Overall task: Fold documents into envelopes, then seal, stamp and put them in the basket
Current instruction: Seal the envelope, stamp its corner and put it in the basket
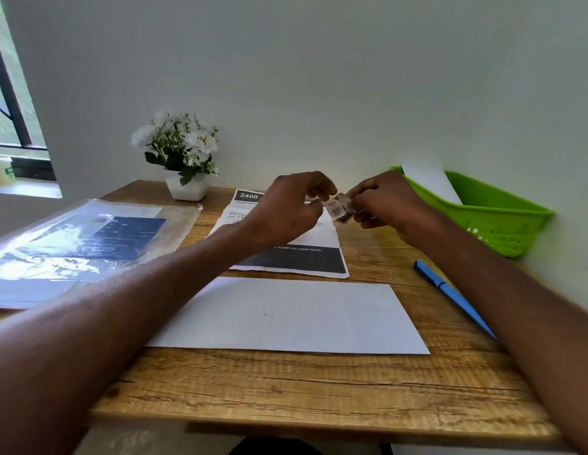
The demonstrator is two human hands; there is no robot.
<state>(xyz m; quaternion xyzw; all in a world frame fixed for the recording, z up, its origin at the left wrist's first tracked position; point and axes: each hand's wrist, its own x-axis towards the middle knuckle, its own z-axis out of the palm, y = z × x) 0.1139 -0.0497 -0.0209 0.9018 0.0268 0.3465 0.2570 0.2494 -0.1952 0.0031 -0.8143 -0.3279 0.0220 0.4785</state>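
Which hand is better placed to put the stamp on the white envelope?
Probably the left hand: it pinches the free end of the stamps, while the right hand holds the rest. The envelope lies below both.

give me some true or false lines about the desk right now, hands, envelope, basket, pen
1. Both hands hold the small strip of stamps above the desk. True: the left hand and right hand each pinch it.
2. The envelope is already in the basket. False: it lies flat on the desk, nearest the person; the basket holds a different white sheet.
3. The pen is blue and lies right of the envelope. True.
4. The basket is red. False: it is green.
5. The plant stands in the basket. False: it stands on the desk at the back left.
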